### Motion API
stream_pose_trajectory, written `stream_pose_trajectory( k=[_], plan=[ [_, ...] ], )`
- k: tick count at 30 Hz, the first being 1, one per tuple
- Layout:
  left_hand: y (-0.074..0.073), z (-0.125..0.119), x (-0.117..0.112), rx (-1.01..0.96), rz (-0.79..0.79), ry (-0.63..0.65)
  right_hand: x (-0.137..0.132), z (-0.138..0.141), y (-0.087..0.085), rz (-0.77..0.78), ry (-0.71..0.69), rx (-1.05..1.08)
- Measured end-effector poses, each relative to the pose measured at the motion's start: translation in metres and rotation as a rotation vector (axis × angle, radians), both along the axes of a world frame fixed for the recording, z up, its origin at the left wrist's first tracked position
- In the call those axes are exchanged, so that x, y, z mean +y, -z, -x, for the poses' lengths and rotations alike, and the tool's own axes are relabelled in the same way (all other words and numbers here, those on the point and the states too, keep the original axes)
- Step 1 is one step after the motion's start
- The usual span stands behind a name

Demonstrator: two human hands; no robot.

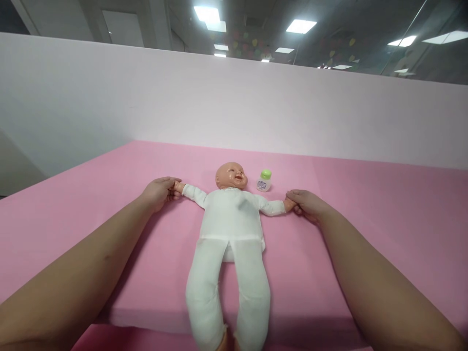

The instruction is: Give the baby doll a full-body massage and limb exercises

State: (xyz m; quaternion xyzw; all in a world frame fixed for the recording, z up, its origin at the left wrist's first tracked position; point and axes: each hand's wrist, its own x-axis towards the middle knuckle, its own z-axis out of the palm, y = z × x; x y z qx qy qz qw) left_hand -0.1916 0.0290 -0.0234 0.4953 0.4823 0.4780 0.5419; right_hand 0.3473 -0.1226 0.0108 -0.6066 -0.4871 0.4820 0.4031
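Baby doll (230,226) lies face-up at centre frame; the left hand (159,193) grips one doll hand (178,187) left of centre, the right hand (309,204) grips the other; the cloth torso (224,209) looks soft, light and surest to hold, the glossy head (227,175) stiff and probably slippery.

Up past the white wall (248,102), the ceiling panels (301,26) glare almost to pure white against a dim, greyish ceiling (343,19), and the coloured spots (245,45) among them blur into soft smudges. Down here the light falls gently and evenly, leaving a small shine on the doll's head (230,176), faint shadows beside the forearms (106,253) and a darker front edge on the pink surface (303,273). Towards the lower corners the forearms look stretched, wide-lens fashion
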Motion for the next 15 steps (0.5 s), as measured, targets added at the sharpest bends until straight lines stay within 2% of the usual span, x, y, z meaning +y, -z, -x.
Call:
stream_pose_trajectory(
  k=[7,15],
  plan=[
    [0.003,0.005,0.005,-0.091,0.037,0.039,-0.001,-0.004,0.001,0.005,0.009,0.089],
    [-0.003,0.001,-0.004,-0.073,0.006,0.082,-0.002,-0.019,0.002,0.027,-0.168,0.176]
  ],
)
